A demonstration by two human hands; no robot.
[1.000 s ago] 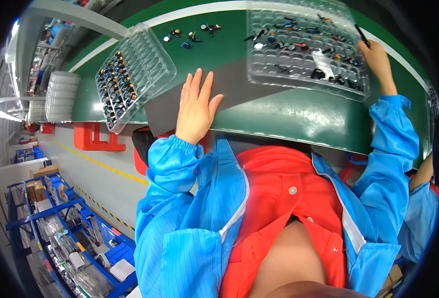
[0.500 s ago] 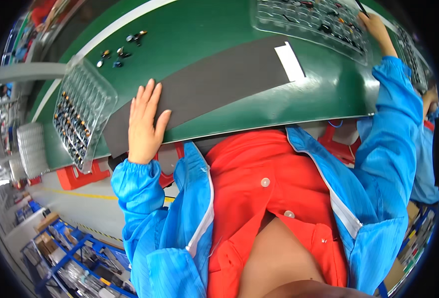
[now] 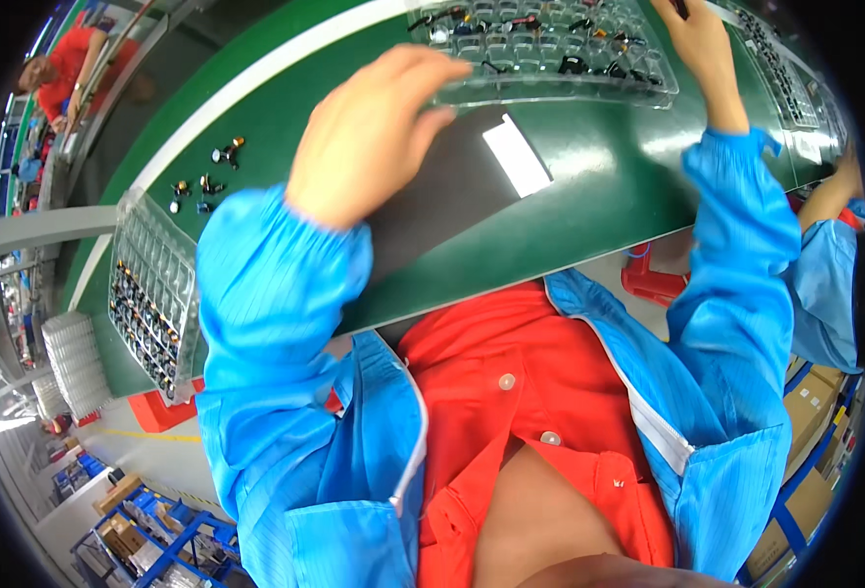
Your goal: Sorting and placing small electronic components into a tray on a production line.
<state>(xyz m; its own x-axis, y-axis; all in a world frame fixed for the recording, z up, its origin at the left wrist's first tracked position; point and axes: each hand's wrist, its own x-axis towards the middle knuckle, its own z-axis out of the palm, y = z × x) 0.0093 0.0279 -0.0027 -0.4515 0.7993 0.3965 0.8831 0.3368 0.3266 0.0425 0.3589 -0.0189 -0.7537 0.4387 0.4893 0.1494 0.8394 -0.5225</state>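
While the right hand [image 3: 702,44] pinches a part-hidden black object [image 3: 681,8] beside the clear plastic tray [image 3: 560,95], likely flimsy, best rim-held, the left hand [image 3: 369,137] hovers half-open.

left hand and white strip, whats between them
In the head view, only a stretch of dark mat shows between the left hand and the white strip.

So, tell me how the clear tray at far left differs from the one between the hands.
The left tray holds small parts in close rows at one side; those in the middle tray are spread more loosely. The left tray slants steeply in view, while the middle tray's near edge runs almost level. Both are clear, with rows of pockets.
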